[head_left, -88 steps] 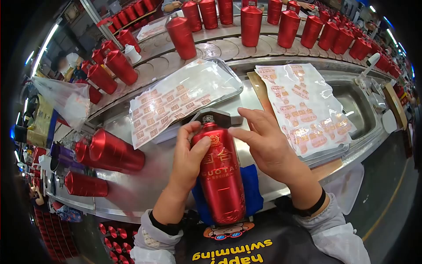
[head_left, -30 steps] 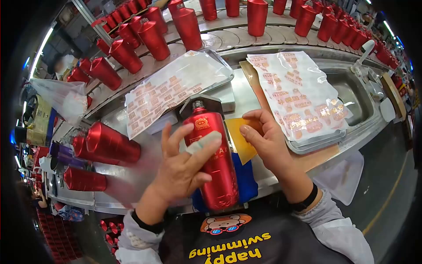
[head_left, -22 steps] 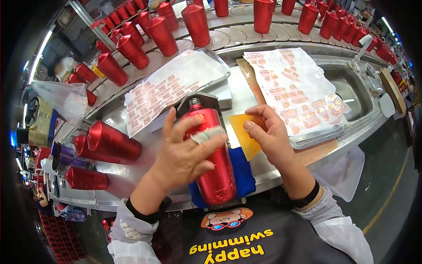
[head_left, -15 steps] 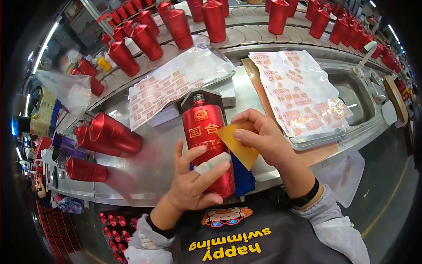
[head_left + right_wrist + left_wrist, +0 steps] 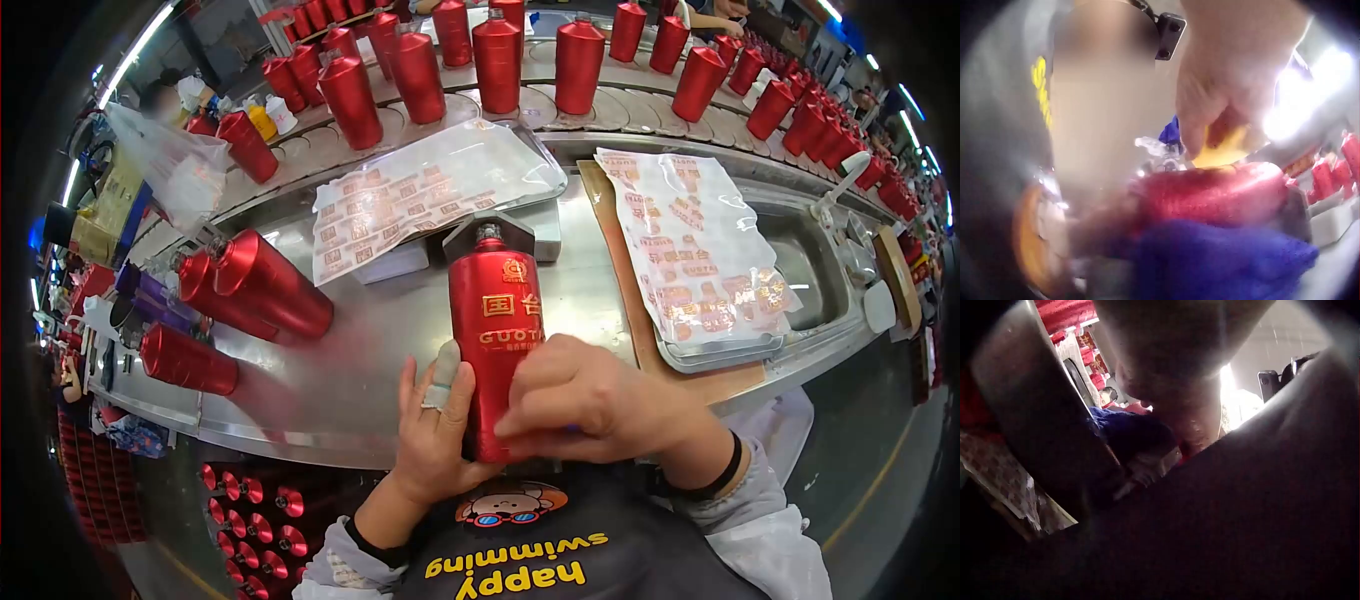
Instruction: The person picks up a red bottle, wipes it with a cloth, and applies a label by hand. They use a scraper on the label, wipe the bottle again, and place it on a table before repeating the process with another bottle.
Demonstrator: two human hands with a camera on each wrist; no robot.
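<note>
A red metallic bottle (image 5: 492,275) with gold lettering lies in front of me, its neck pointing away into a dark notched rest (image 5: 520,232). My right hand (image 5: 600,400) is over the lower part of it, hiding some of the lettering. In the right wrist view the right fingers pinch a yellow sheet (image 5: 1225,150), with its edge right at the bottle's surface. My left hand (image 5: 432,435) rests against the lower left side of the bottle, fingers pointing up along it, one finger wrapped in white. Blue cloth (image 5: 1222,259) is beneath the bottle.
Two trays carry sheets of printed stickers, a left sheet (image 5: 400,200) and a right sheet (image 5: 690,240). Several red bottles (image 5: 270,285) lean at left. Behind runs a curved conveyor (image 5: 640,105) with upright bottles. A sink (image 5: 800,270) is at right.
The right hand has taken up the yellow sheet and swung down over the bottle's lower end. The left hand has moved from the bottle's top, across its front, to its lower left side. Conveyor bottles have shifted.
</note>
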